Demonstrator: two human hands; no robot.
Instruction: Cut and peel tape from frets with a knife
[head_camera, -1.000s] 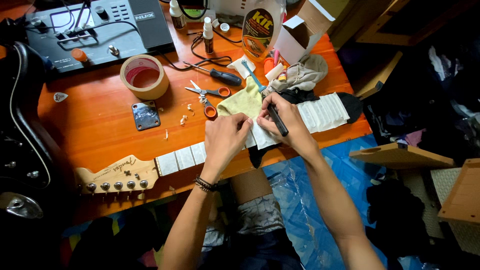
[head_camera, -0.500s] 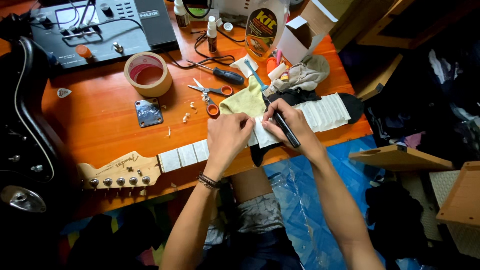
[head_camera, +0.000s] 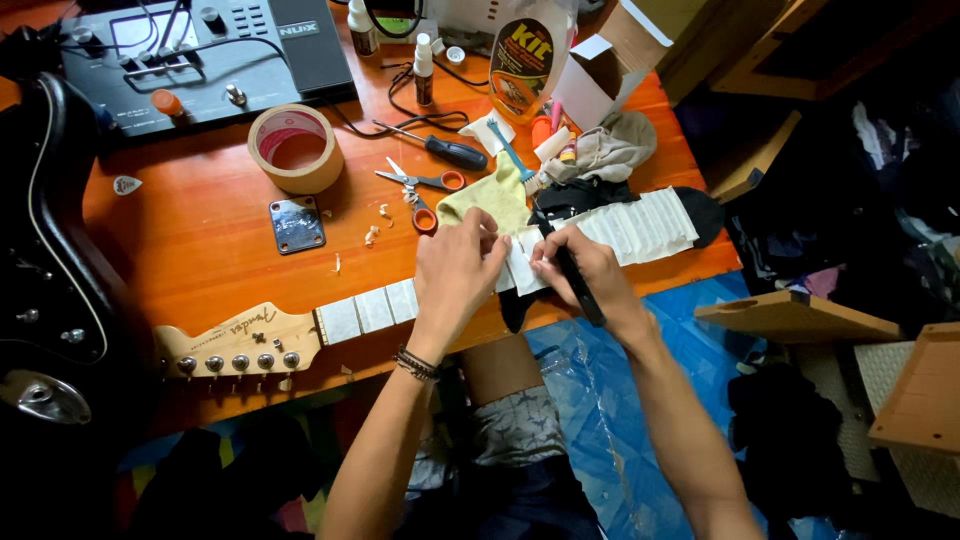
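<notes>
A guitar neck lies across the orange wooden table, its fretboard covered with strips of white masking tape and its pale headstock at the lower left. My left hand presses down on the middle of the neck, fingertips pinching a tape strip. My right hand rests just to its right on the neck and grips a black pen-like tool pointing toward me. A yellow cloth lies right behind both hands.
Behind the hands lie orange-handled scissors, a black screwdriver, a roll of brown tape, a metal neck plate, a polish bottle and an open cardboard box. A black guitar body is at left, an effects unit at back.
Both hands have stayed on the taped neck, with only small finger shifts. The view has drifted slightly.
</notes>
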